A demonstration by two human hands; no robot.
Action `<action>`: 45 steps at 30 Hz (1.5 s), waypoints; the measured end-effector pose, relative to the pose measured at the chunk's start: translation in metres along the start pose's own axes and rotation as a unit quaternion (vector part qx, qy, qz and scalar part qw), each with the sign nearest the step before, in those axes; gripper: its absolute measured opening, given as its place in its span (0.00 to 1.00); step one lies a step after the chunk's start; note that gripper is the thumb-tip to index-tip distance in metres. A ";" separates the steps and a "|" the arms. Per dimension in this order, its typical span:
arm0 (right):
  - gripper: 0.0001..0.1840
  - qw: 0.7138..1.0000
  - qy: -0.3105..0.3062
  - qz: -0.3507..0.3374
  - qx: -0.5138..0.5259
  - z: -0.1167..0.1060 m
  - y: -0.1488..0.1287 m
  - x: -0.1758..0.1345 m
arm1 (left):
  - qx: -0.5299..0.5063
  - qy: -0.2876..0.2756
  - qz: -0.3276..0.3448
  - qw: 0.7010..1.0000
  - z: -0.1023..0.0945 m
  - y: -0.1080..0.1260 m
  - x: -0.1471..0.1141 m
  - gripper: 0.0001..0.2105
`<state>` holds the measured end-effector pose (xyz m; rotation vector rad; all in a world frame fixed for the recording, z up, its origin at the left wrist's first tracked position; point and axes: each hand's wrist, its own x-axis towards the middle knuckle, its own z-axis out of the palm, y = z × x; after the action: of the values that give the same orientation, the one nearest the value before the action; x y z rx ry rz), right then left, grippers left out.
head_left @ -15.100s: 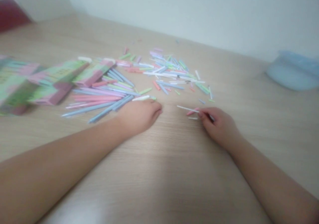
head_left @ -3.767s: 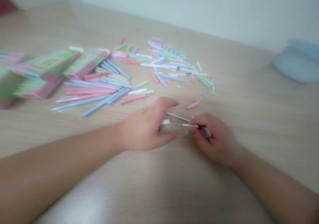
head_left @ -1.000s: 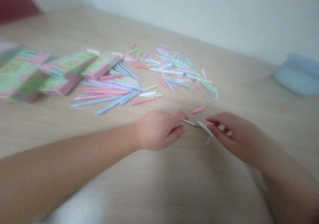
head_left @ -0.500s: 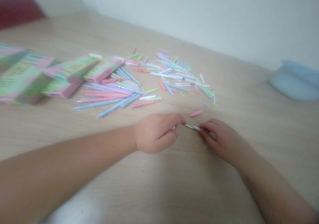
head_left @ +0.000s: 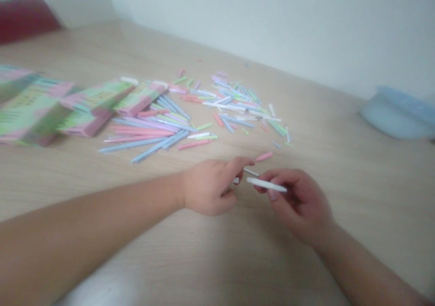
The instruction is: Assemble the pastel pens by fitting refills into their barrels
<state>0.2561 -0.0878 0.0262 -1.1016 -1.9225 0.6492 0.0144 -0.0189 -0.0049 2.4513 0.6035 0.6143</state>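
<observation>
My right hand (head_left: 301, 201) pinches a white tapered pen piece (head_left: 268, 185) between thumb and fingers, its ends sticking out both ways. My left hand (head_left: 210, 186) is curled, with the tip of a white pen part (head_left: 236, 180) showing between its fingers; the rest of that part is hidden. Its index finger reaches toward a thin whitish rod (head_left: 251, 172), which looks like a pen refill and lies between the hands. Whether the finger touches it I cannot tell. Just beyond the hands lies a pink pen piece (head_left: 264, 156).
Blue, pink and purple pens (head_left: 146, 131) lie in a pile at left centre. Behind it are scattered small pen parts (head_left: 238, 99). Green-and-pink boxes (head_left: 30, 111) stand at the left. A light-blue pouch-like item (head_left: 397, 113) sits at the right by the wall.
My right hand has turned and drawn back slightly, now showing the white pen piece in its pinch. The thin rod appears apart from that piece. The left hand has barely moved.
</observation>
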 end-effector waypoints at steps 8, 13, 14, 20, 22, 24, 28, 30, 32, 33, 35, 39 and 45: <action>0.11 0.998 -0.055 -0.020 0.012 0.010 0.011 -0.004 | 0.025 -0.008 0.006 1.000 -0.001 0.001 0.001 0.37; 0.13 0.998 -0.039 -0.032 -0.035 0.008 0.016 -0.004 | 0.036 -0.007 0.005 0.999 -0.001 0.001 0.001 0.37; 0.13 0.998 -0.038 -0.031 -0.045 0.007 0.017 -0.004 | 0.036 -0.006 0.006 0.999 0.000 0.001 0.001 0.36; 0.09 0.994 -0.037 -0.029 -0.102 0.003 0.019 -0.005 | 0.037 -0.004 0.000 0.999 0.001 0.000 0.001 0.35; 0.07 0.991 -0.037 -0.028 -0.126 0.001 0.018 -0.004 | 0.036 -0.007 -0.001 0.999 0.001 0.000 0.001 0.36; 0.06 0.989 -0.036 -0.028 -0.140 0.000 0.016 -0.003 | 0.036 -0.008 -0.003 0.999 0.002 -0.001 0.001 0.36; 0.06 0.987 -0.040 -0.030 -0.155 0.000 0.016 -0.001 | 0.039 0.005 0.005 0.999 0.002 0.000 0.001 0.40; 0.06 0.983 -0.048 -0.046 -0.173 -0.001 0.016 -0.001 | 0.043 0.007 0.006 0.999 0.002 0.001 0.001 0.40; 0.08 0.975 -0.058 -0.080 -0.199 -0.002 0.015 -0.002 | 0.047 0.004 0.006 0.999 0.003 0.001 0.001 0.40; 0.09 0.971 -0.065 -0.099 -0.208 -0.003 0.015 -0.002 | 0.048 0.003 0.006 0.999 0.002 0.001 0.001 0.39; 0.10 0.966 -0.076 -0.124 -0.215 -0.004 0.015 -0.002 | 0.051 0.003 0.006 0.999 0.002 0.002 0.001 0.39; 0.09 0.966 -0.094 -0.118 -0.210 -0.005 0.016 -0.001 | 0.056 0.002 0.008 0.998 0.002 0.001 0.001 0.38; 0.09 0.971 -0.083 -0.103 -0.200 -0.005 0.017 -0.001 | 0.053 -0.002 0.006 0.999 0.002 0.002 0.001 0.38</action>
<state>0.2683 -0.0805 0.0160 -1.0921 -2.3439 0.2471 0.0168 -0.0202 -0.0048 2.5554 0.6355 0.5965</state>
